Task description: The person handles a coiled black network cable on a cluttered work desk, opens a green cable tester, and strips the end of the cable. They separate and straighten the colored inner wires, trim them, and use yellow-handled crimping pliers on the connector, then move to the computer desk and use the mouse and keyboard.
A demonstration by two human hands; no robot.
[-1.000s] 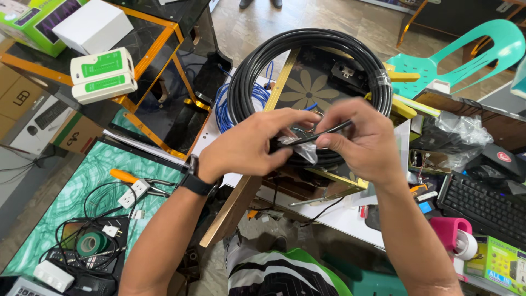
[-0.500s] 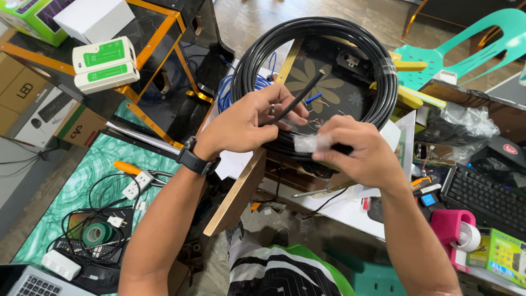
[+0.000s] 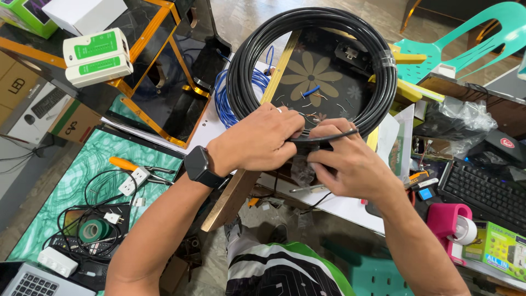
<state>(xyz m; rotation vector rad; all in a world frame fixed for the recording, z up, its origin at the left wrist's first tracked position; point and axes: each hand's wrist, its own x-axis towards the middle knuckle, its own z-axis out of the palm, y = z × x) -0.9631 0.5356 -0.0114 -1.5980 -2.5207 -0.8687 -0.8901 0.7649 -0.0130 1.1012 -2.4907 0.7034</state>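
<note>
Fingers point(image 3: 298, 129) of both hands pinch black cable point(image 3: 329, 135).

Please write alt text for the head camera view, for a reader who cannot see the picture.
Two bare hands meet over a cluttered workbench: the left hand, with a black watch on its wrist, and the right hand pinch the end of a thin black cable. Behind them lies a large coil of black cable on a dark flower-patterned panel, with a blue cable bundle beside it.
</note>
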